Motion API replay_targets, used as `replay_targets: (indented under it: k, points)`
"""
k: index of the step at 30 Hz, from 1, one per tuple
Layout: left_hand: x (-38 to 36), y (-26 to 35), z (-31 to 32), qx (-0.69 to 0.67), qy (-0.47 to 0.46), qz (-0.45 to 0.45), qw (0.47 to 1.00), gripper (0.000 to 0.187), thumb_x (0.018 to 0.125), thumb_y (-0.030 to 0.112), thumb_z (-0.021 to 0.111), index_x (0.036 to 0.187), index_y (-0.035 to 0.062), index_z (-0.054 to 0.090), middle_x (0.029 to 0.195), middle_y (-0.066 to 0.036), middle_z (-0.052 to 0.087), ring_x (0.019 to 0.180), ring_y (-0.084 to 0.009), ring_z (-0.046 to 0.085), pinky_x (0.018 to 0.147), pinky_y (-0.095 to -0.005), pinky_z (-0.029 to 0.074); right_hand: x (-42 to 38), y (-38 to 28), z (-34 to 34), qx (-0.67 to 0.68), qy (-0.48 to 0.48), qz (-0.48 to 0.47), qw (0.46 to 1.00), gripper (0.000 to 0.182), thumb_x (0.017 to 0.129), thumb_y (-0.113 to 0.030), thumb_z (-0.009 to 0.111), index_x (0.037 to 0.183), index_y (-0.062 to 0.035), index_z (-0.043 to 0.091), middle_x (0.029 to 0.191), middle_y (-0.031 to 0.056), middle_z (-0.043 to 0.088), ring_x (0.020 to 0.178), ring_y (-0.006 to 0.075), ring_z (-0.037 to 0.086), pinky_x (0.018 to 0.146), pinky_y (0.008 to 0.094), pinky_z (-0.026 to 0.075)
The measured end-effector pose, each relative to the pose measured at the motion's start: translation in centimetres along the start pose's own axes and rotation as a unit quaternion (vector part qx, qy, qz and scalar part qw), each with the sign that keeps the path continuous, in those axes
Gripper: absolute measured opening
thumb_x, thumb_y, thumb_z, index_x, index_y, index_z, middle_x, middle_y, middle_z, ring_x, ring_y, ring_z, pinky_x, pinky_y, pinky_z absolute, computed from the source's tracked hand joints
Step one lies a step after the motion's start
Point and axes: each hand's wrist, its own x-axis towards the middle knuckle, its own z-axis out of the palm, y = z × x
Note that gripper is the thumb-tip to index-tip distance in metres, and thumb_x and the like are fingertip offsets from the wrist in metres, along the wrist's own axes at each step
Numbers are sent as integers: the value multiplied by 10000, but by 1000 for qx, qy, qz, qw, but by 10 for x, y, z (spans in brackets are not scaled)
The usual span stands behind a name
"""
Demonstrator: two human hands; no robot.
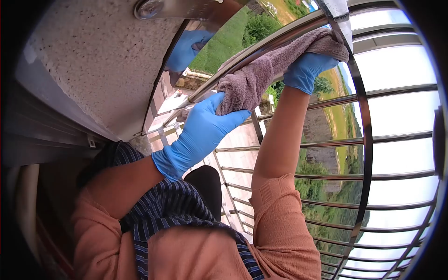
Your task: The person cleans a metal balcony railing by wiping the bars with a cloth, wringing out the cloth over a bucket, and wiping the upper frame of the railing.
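Note:
A purple-grey cloth (254,77) is stretched along a shiny metal rail (205,87), bunched at its near end and folded over at its far end. My left hand (203,128), in a blue glove, grips the bunched near end, thumb pointing right. Farther up and to the right, my right hand (310,70), also gloved in blue, is closed on the far end, close to a flat upright metal bar (357,70). The cloth covers most of the right fingers. Part of the rail is hidden behind the cloth.
Metal grille bars (396,138) run along the right side, with greenery and sky beyond. At the left is a speckled stone wall (102,60) beside a reflective panel (186,46) that mirrors a blue glove. A metal fitting (149,8) sits at the top.

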Motion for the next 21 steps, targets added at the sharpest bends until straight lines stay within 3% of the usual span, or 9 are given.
replay_targets:
  k: [6,10,12,14,16,18,19,20,21]
  points:
    - [-5,3,1,-53,-23,-25,998,446,796,196,719,1128,-66,577,1023,-86,651,911,-108,583,818,-248,468,-2,14,-15,-47,24,-14,999,358,977,-323,351,1181,-59,478,1137,78,523,1014,198,552,904,365,502]
    - [-1,-15,1,-51,-4,-40,998,474,789,209,727,1136,-72,565,1021,-81,647,893,-101,586,793,-238,472,-1,94,-102,-123,31,-45,991,298,954,-187,471,1212,-42,444,1126,86,511,999,166,533,906,298,464]
    - [1,-17,1,-55,-22,-56,997,451,824,116,677,1193,-80,507,1104,-115,603,963,-148,590,840,-248,481,-42,79,-84,-199,-34,-56,978,284,943,-121,492,1204,-32,422,1097,71,505,960,154,522,909,269,435]
    - [-2,-12,-1,-8,-29,-49,998,478,825,120,677,1211,-88,488,1129,-125,591,992,-151,582,853,-250,478,-58,66,-74,39,-46,101,993,227,922,-69,505,1137,-26,445,1053,64,512,931,141,514,871,263,439]
    - [2,-12,2,-40,-1,-66,997,493,825,119,676,1229,-80,477,1144,-131,581,1006,-156,579,864,-252,477,-29,65,-87,-94,-74,23,993,169,934,-79,482,1096,-31,480,1022,55,519,924,127,513,833,252,455]
    - [4,-15,0,-70,-39,-52,995,492,827,116,672,1237,-70,473,1149,-127,578,1006,-163,582,873,-254,475,1,46,-101,68,-210,200,954,309,994,-282,374,1126,-46,523,1016,91,571,929,197,555,853,361,486]
    - [3,-13,0,-88,-42,-43,994,486,828,112,668,1236,-67,474,1146,-123,579,1003,-163,583,871,-254,477,28,38,-114,-131,-310,96,937,241,961,-110,422,1180,-24,476,1119,102,547,985,168,532,868,304,468]
    - [1,-12,1,-106,-45,-38,993,481,829,107,665,1236,-65,475,1142,-120,580,1000,-164,585,869,-255,478,28,18,-104,-130,-306,87,939,241,961,-110,422,1180,-24,476,1119,102,547,985,168,532,868,304,468]
    - [-1,-10,4,-111,-44,-30,992,431,832,95,657,1205,-53,502,1111,-108,594,976,-150,586,852,-248,475,23,-14,-85,16,-303,150,941,238,946,-114,449,1161,-27,497,1133,103,556,1002,187,541,862,335,468]
